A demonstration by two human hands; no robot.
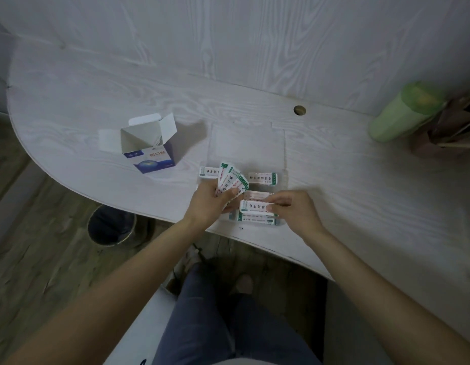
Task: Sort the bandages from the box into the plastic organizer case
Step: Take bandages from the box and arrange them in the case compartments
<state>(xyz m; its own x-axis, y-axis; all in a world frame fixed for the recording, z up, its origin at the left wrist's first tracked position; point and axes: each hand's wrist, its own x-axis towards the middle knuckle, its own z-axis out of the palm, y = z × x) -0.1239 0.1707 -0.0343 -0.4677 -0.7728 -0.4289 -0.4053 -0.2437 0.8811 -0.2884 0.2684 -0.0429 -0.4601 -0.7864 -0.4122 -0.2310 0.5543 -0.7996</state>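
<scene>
Several bandages [229, 180]: fanned in my left hand [207, 204], centre frame.
Right hand [294, 209]: pinching one bandage strip [255, 206] over organizer case [282, 177].
Handling: light, flimsy; I'd grip strip ends.

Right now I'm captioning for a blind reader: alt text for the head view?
A left hand holds a fan of wrapped bandages while the right hand pinches one bandage over a clear organizer case, the opened bandage box standing left.

Left hand [208, 200] fans bandages [229, 177]; right hand [294, 208] pinches one bandage [255, 207].
</scene>
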